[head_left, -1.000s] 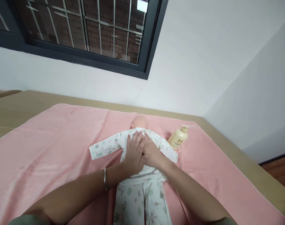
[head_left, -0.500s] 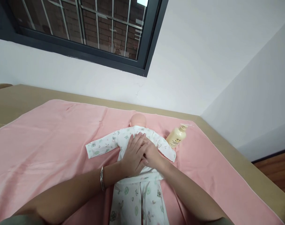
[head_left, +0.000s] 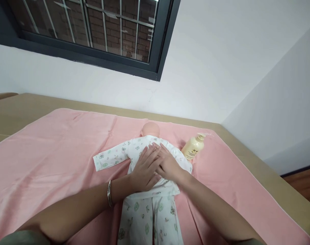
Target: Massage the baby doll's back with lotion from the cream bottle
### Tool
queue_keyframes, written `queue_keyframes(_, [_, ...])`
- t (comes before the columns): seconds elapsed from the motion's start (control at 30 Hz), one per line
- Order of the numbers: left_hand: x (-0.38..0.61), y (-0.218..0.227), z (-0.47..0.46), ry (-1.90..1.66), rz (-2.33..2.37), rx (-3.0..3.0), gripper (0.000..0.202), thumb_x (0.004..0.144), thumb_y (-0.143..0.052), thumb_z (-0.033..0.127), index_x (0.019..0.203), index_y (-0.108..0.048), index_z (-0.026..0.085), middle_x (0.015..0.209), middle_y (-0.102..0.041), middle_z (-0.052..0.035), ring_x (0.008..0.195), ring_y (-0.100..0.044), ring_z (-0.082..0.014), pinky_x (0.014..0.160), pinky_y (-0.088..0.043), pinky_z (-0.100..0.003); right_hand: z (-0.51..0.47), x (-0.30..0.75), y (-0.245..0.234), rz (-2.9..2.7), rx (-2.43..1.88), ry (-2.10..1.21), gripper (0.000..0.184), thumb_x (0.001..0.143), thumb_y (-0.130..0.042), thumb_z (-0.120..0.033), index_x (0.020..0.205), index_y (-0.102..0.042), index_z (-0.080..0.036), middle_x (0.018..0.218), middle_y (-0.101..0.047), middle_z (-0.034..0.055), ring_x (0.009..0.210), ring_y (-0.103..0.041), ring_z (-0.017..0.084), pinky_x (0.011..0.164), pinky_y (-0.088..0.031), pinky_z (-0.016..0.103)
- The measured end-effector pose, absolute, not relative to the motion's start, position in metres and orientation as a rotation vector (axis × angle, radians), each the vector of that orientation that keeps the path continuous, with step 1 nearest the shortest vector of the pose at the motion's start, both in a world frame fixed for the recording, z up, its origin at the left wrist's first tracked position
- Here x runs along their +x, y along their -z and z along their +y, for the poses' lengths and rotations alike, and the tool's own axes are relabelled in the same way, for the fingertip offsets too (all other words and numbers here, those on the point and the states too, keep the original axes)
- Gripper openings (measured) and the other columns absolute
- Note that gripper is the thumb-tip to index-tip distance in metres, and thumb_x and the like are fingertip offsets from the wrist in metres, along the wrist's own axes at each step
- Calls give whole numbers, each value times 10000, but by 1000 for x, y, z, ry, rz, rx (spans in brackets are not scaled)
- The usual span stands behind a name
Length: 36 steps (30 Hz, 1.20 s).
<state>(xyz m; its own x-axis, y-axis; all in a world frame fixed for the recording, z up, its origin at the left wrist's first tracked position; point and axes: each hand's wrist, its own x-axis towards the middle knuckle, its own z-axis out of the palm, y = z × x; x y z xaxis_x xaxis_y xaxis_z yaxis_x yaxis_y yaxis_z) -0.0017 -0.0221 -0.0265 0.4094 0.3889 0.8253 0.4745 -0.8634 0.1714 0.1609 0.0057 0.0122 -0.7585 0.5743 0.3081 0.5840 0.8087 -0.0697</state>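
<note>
A baby doll (head_left: 151, 129) in white printed clothes lies stretched out on a pink cloth (head_left: 68, 143), its bald head toward the wall and no face showing. My left hand (head_left: 146, 168), with a silver bangle on its wrist, lies on the middle of the doll's top (head_left: 137, 146), fingers extended. My right hand (head_left: 170, 165) rests there too, fingers stretched out and partly overlapped by the left fingers. Neither hand grips anything. Beside the doll's right-hand sleeve stands a pale yellow pump bottle (head_left: 193, 147), tilted in view.
The cloth covers most of a tan table (head_left: 195, 121), whose far edge meets a white wall (head_left: 195, 68). A dark-framed window (head_left: 155, 64) with bars is above. Brown wood (head_left: 304, 183) shows at the right edge.
My right hand has shifted slightly right and flattened, its fingers more extended and less covered by my left hand. My left hand stays on the doll's top.
</note>
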Motion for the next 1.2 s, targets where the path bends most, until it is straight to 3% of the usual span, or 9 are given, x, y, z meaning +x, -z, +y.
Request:
queue_keyframes(0.1, [-2, 25, -22, 1439, -774, -2568, 578, 961, -347, 405, 1472, -291, 141, 1536, -338, -211, 1470, -198, -381, 1148, -185, -642, 15, 180, -12, -2526, -882, -17, 471, 947, -414, -237, 1411, -488, -210, 1441, -521, 74, 1424, -339, 215, 1176, -276, 478])
queue_keyframes(0.27, [-2, 24, -23, 1403, -847, -2612, 536, 951, -390, 309, 1456, -295, 160, 1493, -400, -181, 1454, -262, -311, 1163, -242, -572, 38, 172, -21, -2225, -1339, -48, 432, 932, -410, -234, 1315, -577, -122, 1399, -548, 152, 1321, -478, 254, 1094, -399, 438])
queue_keyframes(0.4, [-1, 14, -11, 1494, -1202, -2409, 454, 964, -365, 324, 1388, -409, 168, 1499, -389, -170, 1431, -288, -297, 1160, -241, -574, 27, 142, -17, -2411, -1252, 19, 507, 899, -475, -206, 1396, -496, -110, 1413, -533, 154, 1377, -401, 263, 1163, -287, 440])
queue_keyframes(0.5, [4, -5, 14, 1587, -1423, -2298, 441, 986, -315, 356, 1349, -474, 162, 1496, -414, -155, 1424, -313, -268, 1175, -247, -543, 10, 126, -5, -2441, -1223, 113, 635, 849, -539, -190, 1462, -406, -89, 1458, -476, 173, 1448, -250, 324, 1190, -181, 531])
queue_keyframes(0.6, [8, -18, 43, 1495, -1600, -2393, 479, 1005, -250, 375, 1345, -508, 157, 1491, -451, -131, 1447, -302, -243, 1193, -238, -515, 3, 124, 0, -2299, -1283, 80, 606, 858, -488, -168, 1451, -421, -59, 1489, -435, 176, 1452, -229, 345, 1172, -230, 541])
queue_keyframes(0.77, [4, 5, 41, 1117, -1730, -2564, 548, 1016, -182, 389, 1399, -468, 121, 1526, -404, -158, 1464, -277, -275, 1184, -230, -552, 29, 142, -14, -2214, -1319, -134, 478, 915, -427, -222, 1373, -526, -124, 1407, -551, 107, 1365, -422, 227, 1141, -334, 388])
queue_keyframes(0.87, [-2, 27, 11, 1012, -1591, -2566, 578, 1006, -238, 413, 1457, -377, 79, 1557, -331, -191, 1486, -198, -303, 1181, -240, -551, 52, 153, -23, -2218, -1489, -194, 446, 993, -326, -289, 1330, -554, -106, 1395, -556, 142, 1319, -481, 223, 1109, -360, 383])
queue_keyframes(1.0, [-8, 29, -1, 935, -1585, -2566, 581, 1001, -260, 428, 1464, -367, 94, 1543, -360, -192, 1485, -205, -297, 1182, -240, -548, 46, 149, -19, -2268, -1517, -160, 503, 986, -356, -311, 1375, -493, -22, 1448, -463, 239, 1389, -373, 332, 1126, -287, 519])
queue_keyframes(1.2, [-5, 7, 39, 989, -1837, -2588, 543, 1019, -150, 388, 1414, -454, 173, 1526, -408, -144, 1447, -320, -260, 1160, -254, -573, 1, 132, -14, -2428, -1296, 27, 535, 940, -395, -228, 1437, -436, -35, 1491, -422, 203, 1439, -263, 337, 1158, -226, 523])
